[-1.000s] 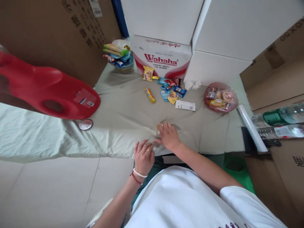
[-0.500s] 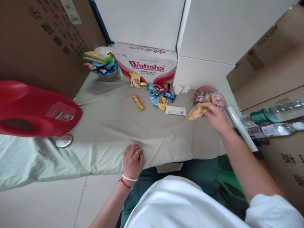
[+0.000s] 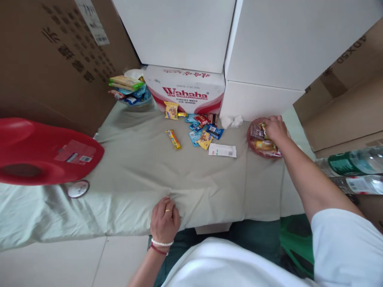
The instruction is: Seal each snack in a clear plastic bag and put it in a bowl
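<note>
My right hand [image 3: 275, 128] reaches over the pink bowl [image 3: 250, 144] at the right of the cloth-covered table [image 3: 143, 167]. Its fingers curl down onto a yellow snack packet [image 3: 263, 126] at the bowl's far side. Other wrapped snacks, among them an orange packet [image 3: 265, 144], lie in the bowl under my wrist. My left hand [image 3: 164, 217] rests at the table's near edge, fingers curled on the bunched cloth, with a ring and two bracelets showing.
Several loose snack packets [image 3: 201, 129] and a white packet [image 3: 222, 150] lie before the Wahaha carton [image 3: 185, 93]. A blue bowl of snacks [image 3: 128, 89] stands back left. A red plastic thing [image 3: 44, 153] is at left, water bottles [image 3: 353, 165] at right, boxes all around.
My right hand picked up a yellow-orange packet near the table's front edge and carried it right and away to the pink bowl. My left hand curled its fingers onto the cloth edge.
</note>
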Demonstrator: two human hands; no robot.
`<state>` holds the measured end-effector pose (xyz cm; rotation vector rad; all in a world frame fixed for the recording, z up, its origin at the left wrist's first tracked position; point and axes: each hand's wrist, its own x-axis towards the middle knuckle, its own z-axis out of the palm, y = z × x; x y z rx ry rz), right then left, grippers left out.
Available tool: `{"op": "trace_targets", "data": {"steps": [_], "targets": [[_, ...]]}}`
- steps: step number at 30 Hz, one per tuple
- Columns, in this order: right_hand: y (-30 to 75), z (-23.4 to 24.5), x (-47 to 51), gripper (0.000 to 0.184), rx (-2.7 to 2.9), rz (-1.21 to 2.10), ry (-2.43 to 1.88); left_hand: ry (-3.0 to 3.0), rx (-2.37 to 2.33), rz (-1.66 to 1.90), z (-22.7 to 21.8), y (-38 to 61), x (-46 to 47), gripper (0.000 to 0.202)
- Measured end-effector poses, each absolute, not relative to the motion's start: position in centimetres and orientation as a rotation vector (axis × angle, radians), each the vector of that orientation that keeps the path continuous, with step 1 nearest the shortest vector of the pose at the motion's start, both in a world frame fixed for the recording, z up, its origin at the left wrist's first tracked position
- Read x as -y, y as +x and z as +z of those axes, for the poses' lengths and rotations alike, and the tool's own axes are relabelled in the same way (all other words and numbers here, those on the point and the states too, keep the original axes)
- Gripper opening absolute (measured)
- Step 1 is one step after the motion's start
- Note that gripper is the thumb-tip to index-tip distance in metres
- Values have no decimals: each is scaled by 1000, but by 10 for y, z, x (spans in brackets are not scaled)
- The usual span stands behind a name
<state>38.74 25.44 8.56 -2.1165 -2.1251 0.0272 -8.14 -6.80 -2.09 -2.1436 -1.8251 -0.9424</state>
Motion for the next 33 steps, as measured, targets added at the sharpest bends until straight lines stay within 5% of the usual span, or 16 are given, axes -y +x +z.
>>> {"op": "trace_targets", "data": {"steps": [3,6,14,23,25,30,33], "targets": [[388,94,-242,39,1993,-253,-2108,-1970,1943,-1150,-16,-89,71,8],[374,114,-241,41,1948,-407,-2021,-1783,2311,-1239,-12,-105,74,37],[275,110,-290,41,2633,-87,-2089,-1300,2933,-1252,11,-113,68,29],[257,103,-256,32,2410,56,-2200,-1612,2857,-1384,12,-112,93,23],[263,109,-221,27,2193,272,-2045,-1721,2871,-1534,15,-104,85,24],[251,87,-102,36,1210,1482,-1510,-2033,3064,-2110,32,-58,50,35],[224,62,-42,38,859,1753,-1318,-1946,3278,-2520,45,-26,33,48]]}}
